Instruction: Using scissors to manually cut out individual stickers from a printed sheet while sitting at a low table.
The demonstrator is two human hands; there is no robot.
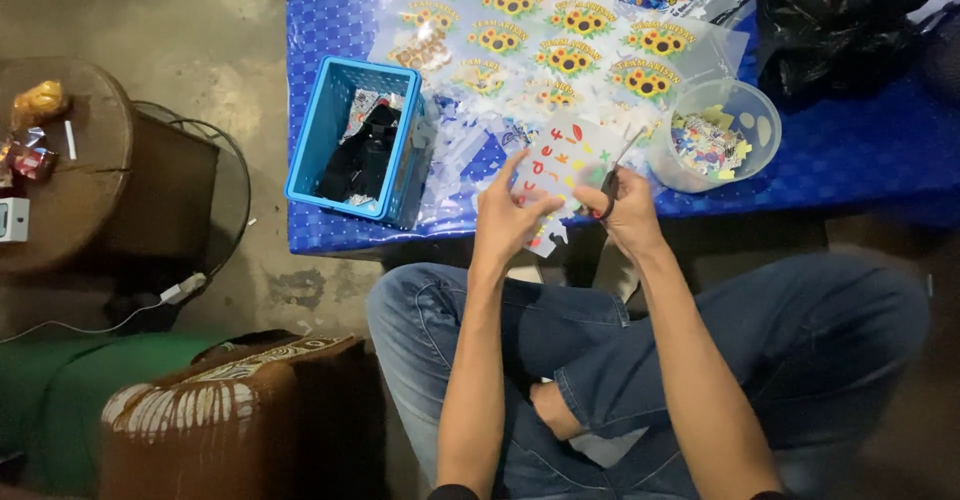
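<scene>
1. Centrally, the left hand point(508, 222) pinches a sheet of coloured letter stickers point(560, 165) by its lower left part, thumb on top and fingers curled beneath it, closed on the sheet.
2. The right hand point(630, 210) is wrapped round the dark handles of a pair of scissors point(615, 175); the fingers are drawn together through the handles.
3. The blades point up and to the right at the sheet's right edge; I cannot tell how far apart they stand.
4. The sheet is held over the near edge of a low table with a blue cover point(860, 150), above the person's crossed legs in jeans.
5. Just right of the scissors stands a clear plastic bowl point(745, 120) of cut pieces.
6. Left of the hands sits a blue plastic basket point(345, 110), and sunflower sticker sheets point(560, 35) lie spread behind.
</scene>
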